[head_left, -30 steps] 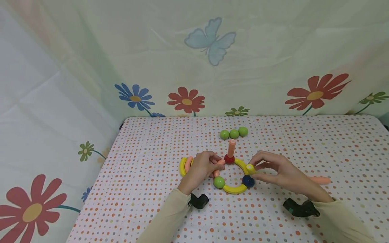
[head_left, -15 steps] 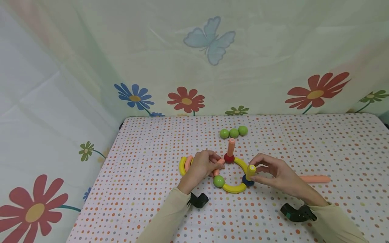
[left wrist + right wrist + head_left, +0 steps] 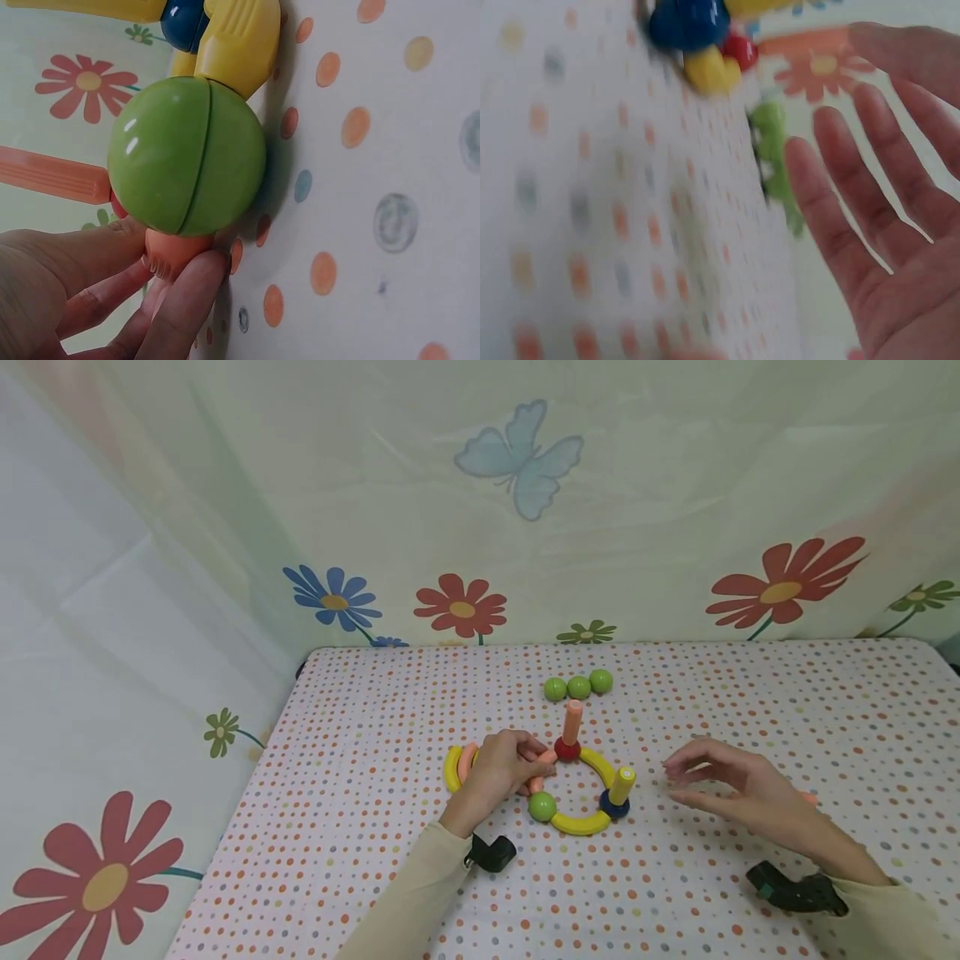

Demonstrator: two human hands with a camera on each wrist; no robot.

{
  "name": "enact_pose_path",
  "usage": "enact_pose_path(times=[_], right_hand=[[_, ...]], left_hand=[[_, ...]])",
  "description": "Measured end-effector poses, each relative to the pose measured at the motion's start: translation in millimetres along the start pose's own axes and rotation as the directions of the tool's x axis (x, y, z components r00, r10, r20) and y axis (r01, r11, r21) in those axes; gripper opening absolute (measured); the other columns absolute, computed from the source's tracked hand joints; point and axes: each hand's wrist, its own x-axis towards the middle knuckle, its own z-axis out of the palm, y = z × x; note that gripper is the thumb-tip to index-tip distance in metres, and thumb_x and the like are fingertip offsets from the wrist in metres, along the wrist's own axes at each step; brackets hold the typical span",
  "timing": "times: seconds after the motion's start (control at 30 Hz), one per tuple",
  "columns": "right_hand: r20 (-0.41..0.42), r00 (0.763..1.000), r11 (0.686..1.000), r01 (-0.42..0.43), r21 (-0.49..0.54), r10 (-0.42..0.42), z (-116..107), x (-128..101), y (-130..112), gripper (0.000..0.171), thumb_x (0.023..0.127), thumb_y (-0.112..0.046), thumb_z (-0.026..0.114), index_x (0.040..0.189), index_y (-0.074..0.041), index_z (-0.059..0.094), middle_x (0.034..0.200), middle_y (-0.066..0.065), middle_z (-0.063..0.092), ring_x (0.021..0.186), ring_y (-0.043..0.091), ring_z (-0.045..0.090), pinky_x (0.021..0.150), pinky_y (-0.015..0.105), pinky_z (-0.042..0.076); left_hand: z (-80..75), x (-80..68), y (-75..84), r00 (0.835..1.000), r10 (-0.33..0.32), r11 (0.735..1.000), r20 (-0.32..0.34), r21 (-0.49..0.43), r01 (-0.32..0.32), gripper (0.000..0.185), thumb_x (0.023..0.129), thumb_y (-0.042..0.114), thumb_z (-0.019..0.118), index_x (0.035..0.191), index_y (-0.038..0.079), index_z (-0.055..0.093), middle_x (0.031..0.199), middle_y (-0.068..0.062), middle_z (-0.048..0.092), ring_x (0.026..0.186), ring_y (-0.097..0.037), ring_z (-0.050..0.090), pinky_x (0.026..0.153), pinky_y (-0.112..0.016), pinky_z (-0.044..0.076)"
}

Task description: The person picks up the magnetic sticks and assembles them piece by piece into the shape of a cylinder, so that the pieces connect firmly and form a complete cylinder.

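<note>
Withdrawn rightward since half a second ago: right hand [image 3: 738, 781], fingers spread, holding nothing, well clear of yellow stick [image 3: 622, 785] standing on blue ball [image 3: 613, 807]. Left hand [image 3: 501, 768] pinching orange piece [image 3: 174, 251], largely hidden, beside green ball [image 3: 186, 156]. No writing readable.

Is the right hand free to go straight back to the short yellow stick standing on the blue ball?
Probably yes. The right hand is open and holds nothing, and only bare tablecloth lies between it and the yellow stick on the blue ball.
</note>
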Motion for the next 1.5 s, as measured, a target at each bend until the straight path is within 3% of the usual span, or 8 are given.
enact_pose_path(times=[0.17,0.37,0.7,0.87,0.97,1.1,1.33,1.5], right_hand=[[-0.047,0.997,0.97,-0.076,-0.229,0.067,-34,-31,17,0.045,0.073,0.014,0.086,0.109,-0.01,0.073,0.106,-0.009,0.065,0.098,-0.004,0.058,0.078,0.011,0.049],[-0.088,0.983,0.874,-0.186,-0.448,0.164,-50,-59,35,0.049,0.06,0.004,0.097,0.103,-0.009,0.077,0.102,-0.02,0.059,0.092,-0.012,0.047,0.065,0.018,0.045],[-0.036,0.982,0.851,-0.177,-0.494,0.183,-44,-60,43,0.032,0.073,0.004,0.09,0.102,-0.006,0.079,0.092,-0.012,0.064,0.076,-0.008,0.049,0.056,0.022,0.043],[-0.03,0.983,0.874,-0.176,-0.454,0.183,-35,-41,38,0.024,0.083,-0.003,0.087,0.105,-0.008,0.077,0.09,-0.011,0.066,0.069,-0.004,0.051,0.054,0.023,0.046],[-0.048,0.974,0.875,-0.22,-0.431,0.222,-24,-19,29,0.02,0.088,-0.012,0.085,0.106,-0.007,0.078,0.093,-0.007,0.068,0.072,-0.004,0.054,0.058,0.023,0.051],[-0.073,0.978,0.894,-0.206,-0.397,0.194,-12,18,9,0.022,0.089,-0.011,0.085,0.109,-0.006,0.078,0.097,0.0,0.071,0.082,-0.002,0.059,0.066,0.025,0.055],[-0.171,0.985,0.961,-0.02,-0.276,-0.028,4,74,-58,0.033,0.082,0.003,0.086,0.112,-0.007,0.076,0.106,0.003,0.072,0.092,-0.004,0.061,0.081,0.011,0.051],[-0.207,0.967,0.987,0.131,-0.093,-0.148,30,88,-104,0.039,0.079,0.016,0.082,0.111,-0.005,0.073,0.107,0.001,0.07,0.099,0.002,0.065,0.09,0.012,0.051]], left_hand=[[0.1,0.1,0.5,1.0,-0.013,1.0,-0.002,0.005,0.013,0.026,0.089,0.011,0.085,0.111,0.003,0.075,0.083,0.001,0.07,0.057,-0.011,0.065,0.054,-0.023,0.057],[-0.1,-0.1,0.7,1.0,-0.017,1.0,0.001,0.001,0.017,0.025,0.089,0.011,0.085,0.111,0.003,0.075,0.082,0.001,0.07,0.057,-0.01,0.064,0.054,-0.023,0.057],[-0.3,-1.0,-3.2,0.999,-0.032,0.999,-0.004,-0.018,0.032,0.026,0.089,0.013,0.085,0.111,0.004,0.075,0.081,0.001,0.07,0.056,-0.01,0.064,0.055,-0.024,0.057],[0.1,-1.5,-4.6,0.999,-0.03,1.0,-0.009,-0.009,0.03,0.025,0.089,0.013,0.085,0.111,0.004,0.075,0.084,0.002,0.069,0.056,-0.01,0.064,0.055,-0.023,0.057],[0.1,-1.5,-4.4,0.999,-0.032,0.999,-0.013,-0.006,0.032,0.025,0.089,0.012,0.085,0.11,0.004,0.075,0.083,0.002,0.069,0.056,-0.01,0.064,0.055,-0.023,0.057],[1.2,0.0,-3.1,0.999,-0.032,0.999,-0.005,-0.014,0.032,0.024,0.089,0.013,0.085,0.11,0.004,0.075,0.082,0.002,0.07,0.056,-0.01,0.064,0.055,-0.023,0.057],[2.0,1.1,-1.5,1.0,-0.03,0.999,0.002,-0.038,0.03,0.025,0.089,0.012,0.085,0.111,0.004,0.076,0.083,0.002,0.07,0.057,-0.008,0.063,0.056,-0.023,0.058],[1.2,1.2,-3.5,1.0,-0.02,0.999,0.009,-0.041,0.021,0.025,0.089,0.014,0.085,0.111,0.004,0.075,0.076,0.001,0.071,0.057,-0.009,0.064,0.057,-0.023,0.057]])
